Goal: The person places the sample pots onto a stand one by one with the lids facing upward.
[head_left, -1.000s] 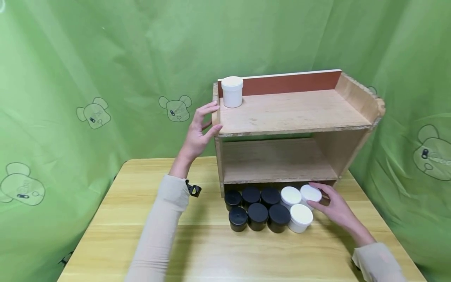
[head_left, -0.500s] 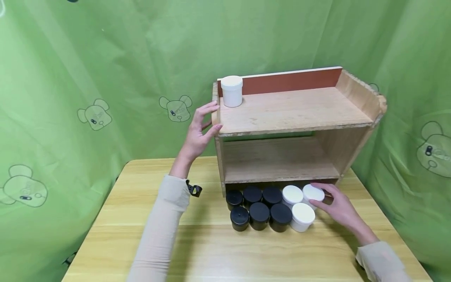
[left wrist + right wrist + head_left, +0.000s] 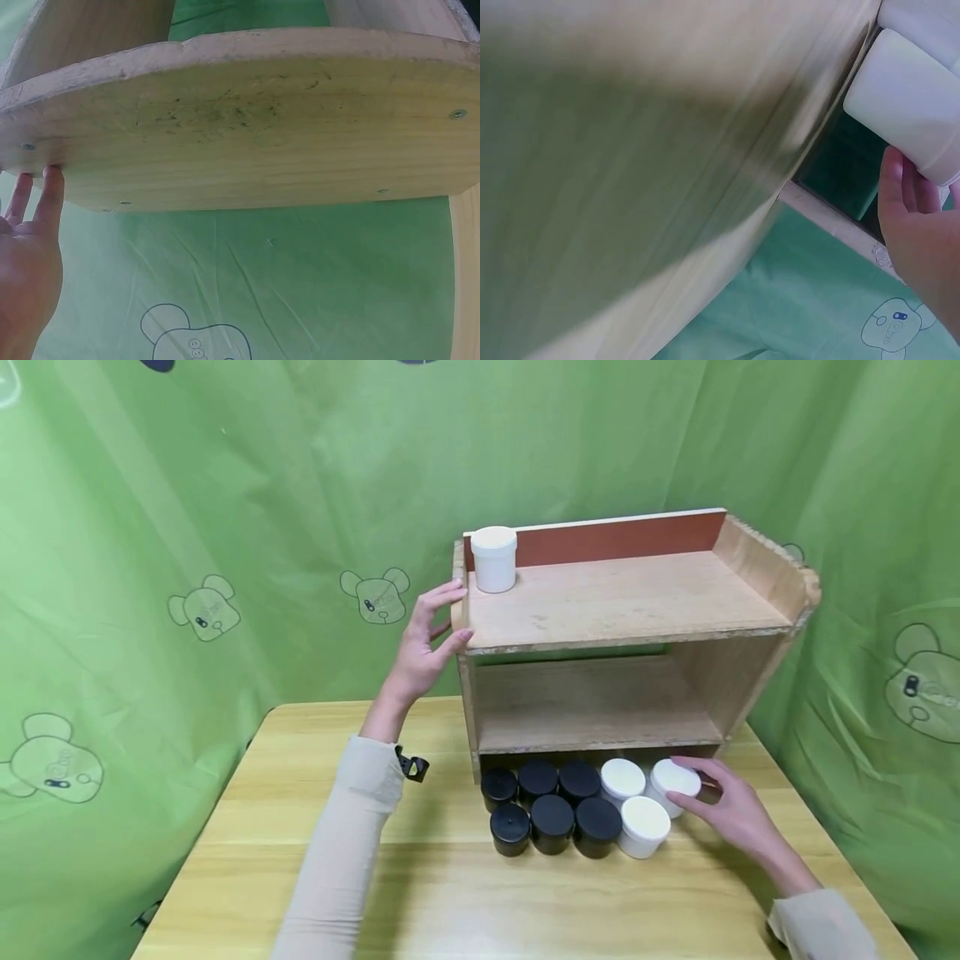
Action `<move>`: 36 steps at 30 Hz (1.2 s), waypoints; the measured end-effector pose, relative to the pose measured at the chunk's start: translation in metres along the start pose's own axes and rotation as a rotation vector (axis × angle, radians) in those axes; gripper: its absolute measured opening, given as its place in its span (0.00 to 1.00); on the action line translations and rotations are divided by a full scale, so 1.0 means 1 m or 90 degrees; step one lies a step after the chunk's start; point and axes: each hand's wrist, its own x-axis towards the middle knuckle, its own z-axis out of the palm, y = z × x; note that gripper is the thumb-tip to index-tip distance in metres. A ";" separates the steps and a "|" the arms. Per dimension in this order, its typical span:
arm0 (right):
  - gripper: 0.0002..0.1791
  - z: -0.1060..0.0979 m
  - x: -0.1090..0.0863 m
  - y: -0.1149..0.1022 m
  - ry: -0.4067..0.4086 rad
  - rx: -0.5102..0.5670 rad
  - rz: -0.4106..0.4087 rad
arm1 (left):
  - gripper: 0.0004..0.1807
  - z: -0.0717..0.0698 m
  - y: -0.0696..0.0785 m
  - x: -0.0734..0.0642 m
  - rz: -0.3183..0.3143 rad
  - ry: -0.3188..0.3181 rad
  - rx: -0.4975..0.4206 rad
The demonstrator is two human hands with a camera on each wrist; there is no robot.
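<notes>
My left hand (image 3: 422, 647) holds the left side panel of a wooden two-tier shelf (image 3: 622, 597), thumb at its front edge. In the left wrist view, straight fingers (image 3: 51, 199) touch the panel's outer face. My right hand (image 3: 731, 806) grips a white lidded jar (image 3: 675, 781) at the right end of the back row; fingers curl against its side (image 3: 911, 105). Beside it stand a white jar (image 3: 622, 777) and, in front, another white jar (image 3: 643, 827). Several black lidded jars (image 3: 552, 823) stand to their left in two rows.
One white jar (image 3: 494, 558) stands on the shelf top at its left corner. The middle board (image 3: 592, 702) lies above the back row of jars. A green printed curtain (image 3: 300, 485) surrounds the wooden table (image 3: 300, 835).
My right hand has shifted right and slightly toward me with the white jar, widening its gap from the neighbouring jar. The left hand keeps its place on the shelf.
</notes>
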 end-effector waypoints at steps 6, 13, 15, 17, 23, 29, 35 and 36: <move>0.33 -0.004 -0.012 -0.003 0.011 0.038 -0.016 | 0.30 -0.001 -0.015 0.000 0.008 0.000 0.008; 0.34 -0.015 -0.022 -0.014 0.020 0.066 -0.008 | 0.29 0.001 -0.016 -0.002 0.023 -0.006 0.009; 0.34 -0.017 -0.021 -0.019 0.024 0.069 -0.020 | 0.29 0.001 -0.017 -0.001 0.028 -0.004 0.012; 0.33 -0.019 -0.019 -0.024 0.035 0.076 -0.040 | 0.29 0.000 -0.017 -0.001 0.030 -0.003 0.014; 0.32 -0.025 -0.017 -0.045 0.078 0.114 -0.088 | 0.29 -0.002 -0.016 0.000 0.027 -0.002 0.011; 0.32 -0.035 -0.012 -0.063 0.103 0.141 -0.125 | 0.29 -0.002 -0.016 0.000 0.026 0.001 0.009; 0.32 -0.044 -0.005 -0.089 0.102 0.148 -0.157 | 0.29 -0.002 -0.016 0.000 0.017 -0.002 0.013; 0.32 -0.045 -0.003 -0.094 0.101 0.148 -0.162 | 0.29 -0.002 -0.016 0.001 0.017 -0.003 0.014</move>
